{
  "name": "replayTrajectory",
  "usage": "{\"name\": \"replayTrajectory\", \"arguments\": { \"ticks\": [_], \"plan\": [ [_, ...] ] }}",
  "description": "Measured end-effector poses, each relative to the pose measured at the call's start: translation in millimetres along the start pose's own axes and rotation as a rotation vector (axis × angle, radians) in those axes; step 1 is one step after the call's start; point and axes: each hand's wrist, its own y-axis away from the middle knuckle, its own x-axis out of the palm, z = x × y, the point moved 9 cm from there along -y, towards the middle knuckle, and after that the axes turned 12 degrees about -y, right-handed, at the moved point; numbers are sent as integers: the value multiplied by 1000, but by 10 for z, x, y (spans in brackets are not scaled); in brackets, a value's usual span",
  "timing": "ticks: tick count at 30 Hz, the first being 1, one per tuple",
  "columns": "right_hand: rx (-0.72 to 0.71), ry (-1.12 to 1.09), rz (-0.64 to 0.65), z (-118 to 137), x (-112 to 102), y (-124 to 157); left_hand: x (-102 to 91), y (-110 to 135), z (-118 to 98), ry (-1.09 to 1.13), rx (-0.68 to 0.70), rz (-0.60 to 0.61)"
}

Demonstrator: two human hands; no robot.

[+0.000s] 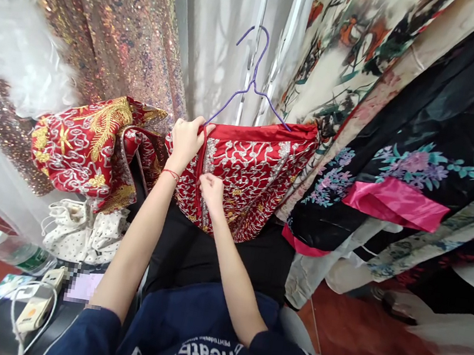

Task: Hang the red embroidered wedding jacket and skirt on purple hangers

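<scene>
Two hands [186,140] gripping red garment [260,172] edge, crowded

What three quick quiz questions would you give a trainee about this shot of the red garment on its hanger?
1. True or false: the red embroidered garment hangs on a purple wire hanger.
2. Where does the left hand grip? A: the hanger's hook. B: the garment's top edge, by the hanger's left end. C: the water bottle on the floor.
3. In a few words: what is the right hand on?
Key: 1 true. 2 B. 3 the garment's front, below the left hand.
</scene>
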Motion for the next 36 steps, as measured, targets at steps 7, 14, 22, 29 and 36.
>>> {"name": "replayTrajectory", "arguments": {
  "ticks": [7, 14, 22, 29, 36],
  "plan": [
    [26, 140, 72, -254, -93, 227, 30, 24, -117, -57, 86, 104],
    [-264, 363, -136, 712, -1194, -273, 17, 76, 13, 21, 79, 126],
    [-562, 1029, -378, 1143, -2139, -681, 137, 49, 346, 126, -79, -23],
    [-654, 1110, -170, 943, -2248, -469, 182, 179, 841, 411, -251, -216],
    [-721, 1041, -53, 1011, -2372, -401, 534, 259, 1142, 804, -658, -234]
  ]
}}
